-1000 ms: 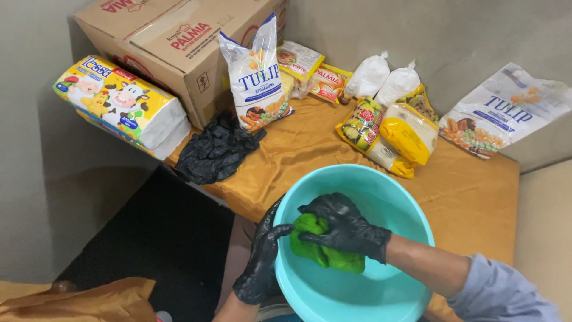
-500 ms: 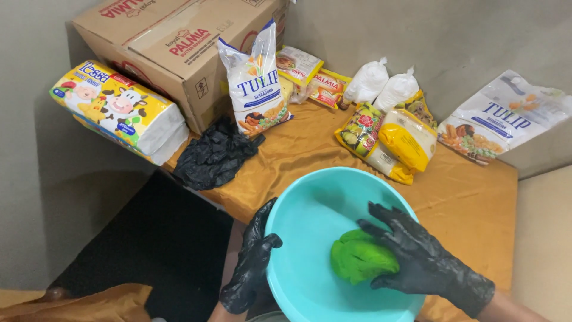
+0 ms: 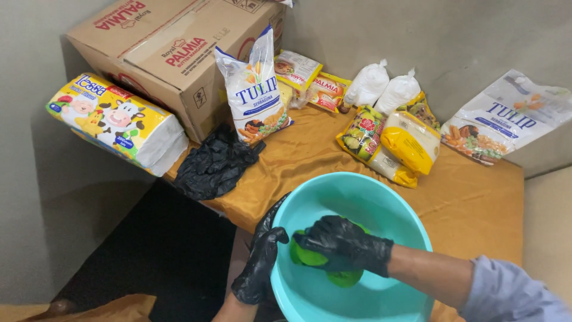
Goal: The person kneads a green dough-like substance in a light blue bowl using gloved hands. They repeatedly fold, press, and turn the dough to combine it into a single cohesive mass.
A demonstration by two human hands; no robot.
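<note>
The right hand (image 3: pixel 342 244) presses curled fingers on green dough (image 3: pixel 310 257) inside the bowl (image 3: pixel 381 203). The left hand (image 3: pixel 259 268) clasps the bowl's rim at the tabletop (image 3: pixel 476 209) edge; packets crowd the far wall.

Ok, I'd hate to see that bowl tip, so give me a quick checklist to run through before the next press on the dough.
1. Left hand steadies the bowl at its rim: ok.
2. Right hand on top of the green dough: ok.
3. Both gloves on: ok.
4. Bowl fully on the table: cannot tell, near edge hidden.
5. Flour bag standing clear of the bowl: ok.
</note>
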